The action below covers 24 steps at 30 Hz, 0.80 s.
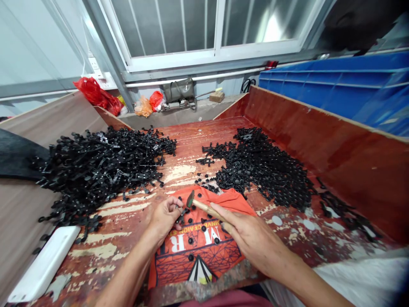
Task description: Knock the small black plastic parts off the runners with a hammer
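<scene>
Hammer (209, 210) gripped in right hand (244, 230), fingers wrapped round the wooden handle, head close beside the left fingertips. Left hand (164, 216) pinching a small black part (180, 216) between thumb and fingers, over orange cloth (231, 199) at the bench's near edge. Black round pieces (191, 241) scattered on the cloth, printed lettering between them. Heaps on the red-brown bench (191, 136): left pile (111, 162), right pile (268, 168), both black parts. White slab (44, 264) lying near left.
</scene>
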### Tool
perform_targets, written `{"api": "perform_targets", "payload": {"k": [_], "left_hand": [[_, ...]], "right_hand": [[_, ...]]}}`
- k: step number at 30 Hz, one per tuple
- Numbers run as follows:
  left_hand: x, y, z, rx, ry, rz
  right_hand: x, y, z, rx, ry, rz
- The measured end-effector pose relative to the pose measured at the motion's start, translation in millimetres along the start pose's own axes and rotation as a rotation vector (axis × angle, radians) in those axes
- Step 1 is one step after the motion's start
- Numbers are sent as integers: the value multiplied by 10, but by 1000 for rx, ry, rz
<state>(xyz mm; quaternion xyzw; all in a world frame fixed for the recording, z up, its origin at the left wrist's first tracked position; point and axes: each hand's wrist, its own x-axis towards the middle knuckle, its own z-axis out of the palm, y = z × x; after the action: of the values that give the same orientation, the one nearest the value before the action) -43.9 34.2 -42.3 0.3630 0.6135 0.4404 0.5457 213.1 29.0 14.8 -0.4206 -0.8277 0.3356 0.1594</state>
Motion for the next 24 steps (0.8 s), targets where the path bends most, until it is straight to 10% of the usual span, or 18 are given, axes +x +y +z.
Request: {"api": "perform_targets", "payload": {"k": [24], "left_hand": [[26, -57, -7, 22, -32, 54]], "right_hand": [[72, -56, 95, 36, 92, 10]]}}
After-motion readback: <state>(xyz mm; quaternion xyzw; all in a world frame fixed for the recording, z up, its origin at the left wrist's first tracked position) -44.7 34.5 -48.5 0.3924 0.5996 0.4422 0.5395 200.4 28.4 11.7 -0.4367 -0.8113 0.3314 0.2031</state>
